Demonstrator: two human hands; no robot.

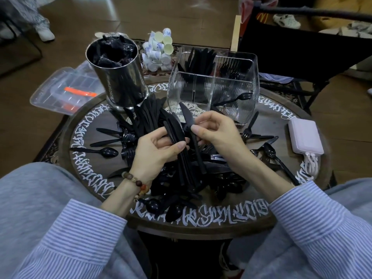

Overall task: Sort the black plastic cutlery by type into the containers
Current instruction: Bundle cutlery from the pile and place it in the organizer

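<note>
My left hand [159,152] grips a bundle of black plastic knives [182,156] over the middle of the round table [201,222]. My right hand [217,129] pinches a single black knife [188,120], its blade pointing up and away, right beside the bundle. A heap of black cutlery [181,190] lies under both hands, with loose spoons [106,152] and forks [246,132] around it. The clear divided container [247,109] stands behind, with knives in its back left cell and forks in the back right. The steel cylinder [124,81] at the back left holds wrapped black cutlery.
A pink power bank [305,135] with white cables lies at the table's right edge. A clear lidded box [60,91] sits left of the table on the floor side. A pile of small white cups [159,51] is behind. A black chair [302,47] stands at the back right.
</note>
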